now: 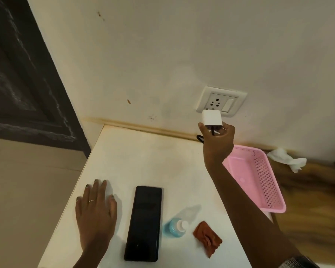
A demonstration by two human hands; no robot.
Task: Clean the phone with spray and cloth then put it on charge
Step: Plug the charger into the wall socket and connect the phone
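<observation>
Head view. My right hand (218,141) is raised toward the wall, fingers closed around the lower end of the white charger adapter (211,118), whose body stands just below the wall socket (220,101) and overlaps the plate's lower edge. Whether the pins are already seated cannot be told from here. A dark cable (200,138) leaves the adapter's underside and loops behind my wrist.

My left hand (96,211) lies flat and open on the white table (143,151), holding nothing. Just to its right lies the phone (143,223), screen dark, lengthwise toward the wall, with no cable attached. Next come the small blue spray bottle (175,228), upright, and the rust-coloured cloth (207,238), crumpled beside it. A pink basket (259,180) overhangs the table's right edge; a white tissue (287,158) lies further back.

Handling, as I judge it: the adapter is light and rigid, best pinched on its flat sides so the pins stay square to the holes. The phone is a stiff, smooth slab, probably slippery and breakable if dropped, so it should be gripped by its long edges, clear of the glass. The cable is limp and should be taken near its plug end.
</observation>
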